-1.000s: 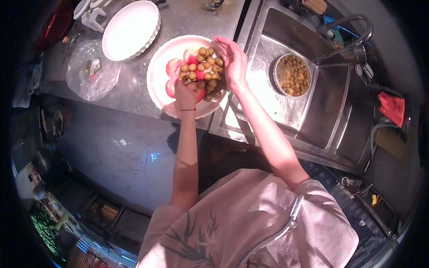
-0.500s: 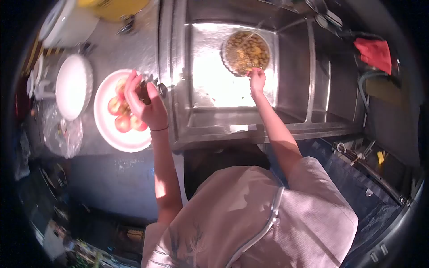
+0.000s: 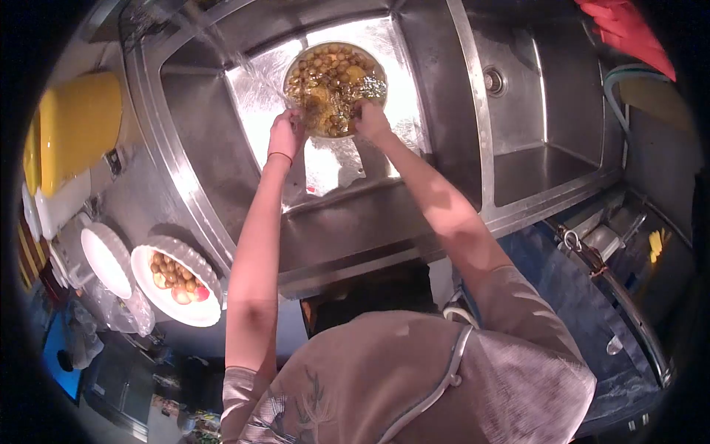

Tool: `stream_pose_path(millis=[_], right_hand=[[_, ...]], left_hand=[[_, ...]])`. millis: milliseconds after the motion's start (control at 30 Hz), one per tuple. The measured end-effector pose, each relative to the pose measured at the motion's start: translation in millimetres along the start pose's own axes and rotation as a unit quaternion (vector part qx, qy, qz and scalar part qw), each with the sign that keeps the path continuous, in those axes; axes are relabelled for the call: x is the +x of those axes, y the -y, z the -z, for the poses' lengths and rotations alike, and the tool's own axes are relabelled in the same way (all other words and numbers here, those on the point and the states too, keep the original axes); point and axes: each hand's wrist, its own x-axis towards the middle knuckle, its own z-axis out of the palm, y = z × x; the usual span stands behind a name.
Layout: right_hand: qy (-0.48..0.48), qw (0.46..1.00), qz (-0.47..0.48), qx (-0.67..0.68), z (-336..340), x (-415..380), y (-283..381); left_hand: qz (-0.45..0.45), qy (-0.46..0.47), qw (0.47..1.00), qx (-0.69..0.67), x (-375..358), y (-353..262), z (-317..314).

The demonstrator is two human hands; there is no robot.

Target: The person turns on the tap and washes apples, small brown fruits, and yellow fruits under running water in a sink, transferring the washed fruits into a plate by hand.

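A round bowl (image 3: 334,135) of water and small brown round fruits (image 3: 333,70), which look like longans, sits in the large sink basin. Some yellowish pieces lie among the fruits. My left hand (image 3: 285,135) is closed at the bowl's lower left rim, its fingertips partly hidden. At the lower right, my right hand (image 3: 372,121) reaches over the rim with curled fingers at the fruit; what they hold is hidden. On the counter to the left, a white fluted dish (image 3: 200,317) holds several similar brown fruits and reddish fruits.
Water streams (image 3: 255,68) down left of the bowl. A second basin with a drain (image 3: 494,81) lies to the right. Beside the fluted dish are a white dish (image 3: 106,259) and a clear plastic bag (image 3: 127,314). A yellow container (image 3: 81,129) and red cloth (image 3: 625,29) flank the sink.
My left hand has moved from above the fluted dish to the bowl's left rim. My right hand stays at the bowl. The view has swung, so brown fruits in the dish now show.
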Motion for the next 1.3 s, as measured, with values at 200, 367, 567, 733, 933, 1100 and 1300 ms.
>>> stream_pose_path(millis=[200, 367, 567, 733, 933, 1100, 1300], right_hand=[[-0.03, 0.998, -0.029, 0.054, 22, 47, 27], [-0.086, 0.976, -0.005, 0.201, 22, 88, 29], [-0.08, 0.968, 0.068, 0.229, -4, 80, 10], [0.039, 0.99, 0.047, -0.127, 15, 18, 26], [0.17, 0.969, 0.012, -0.178, 26, -7, 54], [0.169, 0.97, 0.03, -0.171, 11, -1, 40], [0.14, 0.969, 0.156, -0.133, -3, -2, 4]], left_hand=[[0.026, 0.067, 0.996, 0.044, 42, -30, -1], [-0.017, -0.053, 0.998, -0.032, 68, 4, -41], [-0.061, 0.056, 0.957, 0.28, 56, 21, -55], [-0.063, 0.096, 0.915, 0.387, 48, 10, -54], [-0.158, 0.044, 0.894, 0.416, 33, 28, -72], [-0.076, 0.173, 0.878, 0.44, 49, 10, -64], [-0.109, 0.191, 0.877, 0.427, 58, 13, -53]])
